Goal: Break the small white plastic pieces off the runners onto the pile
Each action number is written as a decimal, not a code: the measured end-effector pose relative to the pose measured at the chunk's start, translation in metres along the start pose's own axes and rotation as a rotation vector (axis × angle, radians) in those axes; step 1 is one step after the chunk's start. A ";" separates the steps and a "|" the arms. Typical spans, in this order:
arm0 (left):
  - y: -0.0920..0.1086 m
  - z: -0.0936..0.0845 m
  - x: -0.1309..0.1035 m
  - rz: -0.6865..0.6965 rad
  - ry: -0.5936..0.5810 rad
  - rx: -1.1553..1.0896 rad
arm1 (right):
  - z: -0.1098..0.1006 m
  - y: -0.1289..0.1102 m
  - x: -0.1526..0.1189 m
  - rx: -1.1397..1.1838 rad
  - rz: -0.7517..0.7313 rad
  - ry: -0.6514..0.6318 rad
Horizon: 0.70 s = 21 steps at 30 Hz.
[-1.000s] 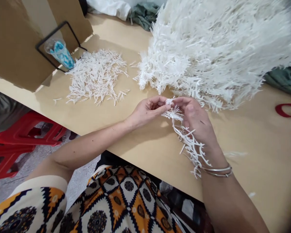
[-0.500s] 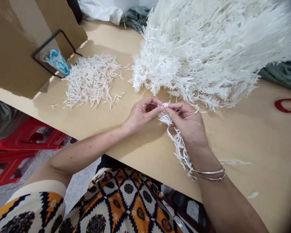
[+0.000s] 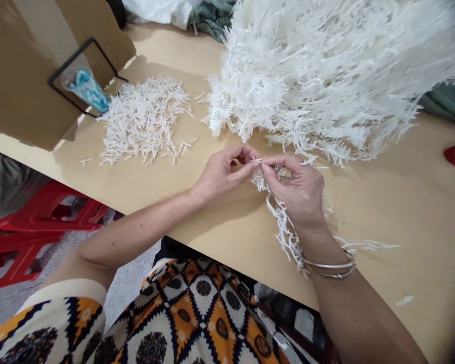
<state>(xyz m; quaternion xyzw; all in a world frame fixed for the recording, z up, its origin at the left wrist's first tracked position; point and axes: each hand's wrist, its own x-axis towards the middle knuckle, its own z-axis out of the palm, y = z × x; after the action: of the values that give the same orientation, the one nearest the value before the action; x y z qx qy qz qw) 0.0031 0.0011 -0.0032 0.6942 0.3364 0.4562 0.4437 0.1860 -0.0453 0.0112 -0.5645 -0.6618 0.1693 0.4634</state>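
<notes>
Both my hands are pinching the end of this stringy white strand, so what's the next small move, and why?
I'd probably pinch firmly with your right hand and gently draw your left hand away. Both hands' fingertips meet at the upper end of the white strand, while its length dangles by your right wrist.

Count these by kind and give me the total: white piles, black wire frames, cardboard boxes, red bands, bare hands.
White piles: 2 (large pile, small pile)
Black wire frame: 1
Cardboard box: 1
Red band, cut off by the picture's edge: 1
Bare hands: 2 (left hand, right hand)
Total: 7
</notes>
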 end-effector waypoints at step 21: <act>0.000 0.001 -0.003 -0.128 -0.073 -0.012 | 0.003 -0.003 -0.001 -0.226 -0.064 -0.146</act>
<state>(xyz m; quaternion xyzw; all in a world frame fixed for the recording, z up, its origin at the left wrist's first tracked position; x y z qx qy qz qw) 0.0034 -0.0015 -0.0042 0.6847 0.3610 0.4031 0.4882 0.1815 -0.0461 0.0111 -0.5778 -0.7264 0.1195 0.3524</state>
